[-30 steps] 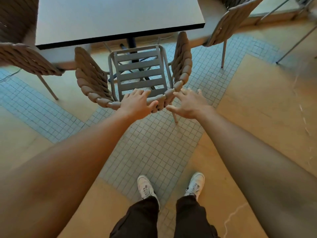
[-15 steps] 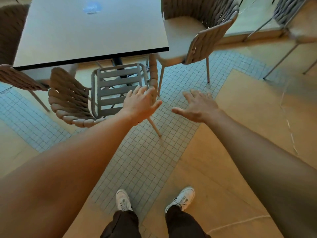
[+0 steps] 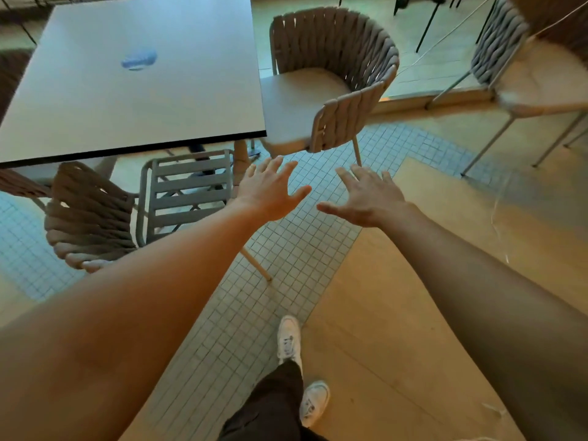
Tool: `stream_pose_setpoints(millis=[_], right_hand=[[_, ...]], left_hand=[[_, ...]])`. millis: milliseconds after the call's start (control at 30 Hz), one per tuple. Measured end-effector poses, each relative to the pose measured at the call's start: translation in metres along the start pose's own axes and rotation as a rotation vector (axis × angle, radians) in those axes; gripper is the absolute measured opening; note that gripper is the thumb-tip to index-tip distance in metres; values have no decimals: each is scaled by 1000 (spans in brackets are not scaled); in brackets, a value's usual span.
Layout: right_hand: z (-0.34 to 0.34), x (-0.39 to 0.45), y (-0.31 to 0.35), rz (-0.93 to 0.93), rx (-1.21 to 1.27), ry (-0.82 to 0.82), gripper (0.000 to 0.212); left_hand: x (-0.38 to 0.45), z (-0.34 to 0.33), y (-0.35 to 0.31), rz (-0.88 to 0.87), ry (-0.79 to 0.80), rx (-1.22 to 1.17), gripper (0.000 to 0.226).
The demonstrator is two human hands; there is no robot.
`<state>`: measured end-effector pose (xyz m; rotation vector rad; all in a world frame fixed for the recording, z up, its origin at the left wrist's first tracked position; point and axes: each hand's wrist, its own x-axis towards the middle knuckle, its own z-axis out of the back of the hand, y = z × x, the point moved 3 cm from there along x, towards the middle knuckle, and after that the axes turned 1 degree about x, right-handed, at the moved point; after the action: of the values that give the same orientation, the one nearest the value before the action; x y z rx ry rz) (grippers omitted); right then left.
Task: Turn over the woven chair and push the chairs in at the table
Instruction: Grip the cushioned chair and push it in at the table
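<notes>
Lower left of the frame: brown woven-rope chair with a grey slatted metal seat (image 3: 187,192), its front tucked under the near edge of the grey square table top (image 3: 133,81); woven back and side (image 3: 89,218) curve toward the viewer, one thin tan leg (image 3: 256,264) slants out over the tiles to the right. Left hand (image 3: 270,194) at centre frame, fingers spread, palm down, empty, just right of the slatted seat; whether it touches the chair's frame cannot be told. Right hand (image 3: 369,198) beside it to the right, also spread flat and empty, over the floor and clear of any chair. Upper centre: second woven chair with a beige cushioned seat (image 3: 334,74), upright at the table's right side, seat partly under the top. Upper right: third woven chair with a pale cushion (image 3: 534,74), well apart from the table, blurred. Another woven chair edge (image 3: 19,186) shows at far left under the table. Pale blue smudge of reflected light (image 3: 139,59) on the table top. Floor of small pale square tiles (image 3: 286,243) bordered by tan flooring (image 3: 397,313). Bottom centre: dark trousers (image 3: 273,405) and white sneakers (image 3: 289,338).
</notes>
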<state>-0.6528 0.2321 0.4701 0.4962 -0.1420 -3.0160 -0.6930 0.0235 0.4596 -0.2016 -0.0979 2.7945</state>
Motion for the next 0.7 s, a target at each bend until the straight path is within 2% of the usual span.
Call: stream_pose_setpoints(millis=[333, 700], right_hand=[[34, 92, -79, -6, -29, -17, 111], [88, 196, -140, 49, -32, -43, 111]], left_hand=[[118, 16, -19, -41, -66, -63, 71], [244, 30, -34, -56, -67, -27, 73]])
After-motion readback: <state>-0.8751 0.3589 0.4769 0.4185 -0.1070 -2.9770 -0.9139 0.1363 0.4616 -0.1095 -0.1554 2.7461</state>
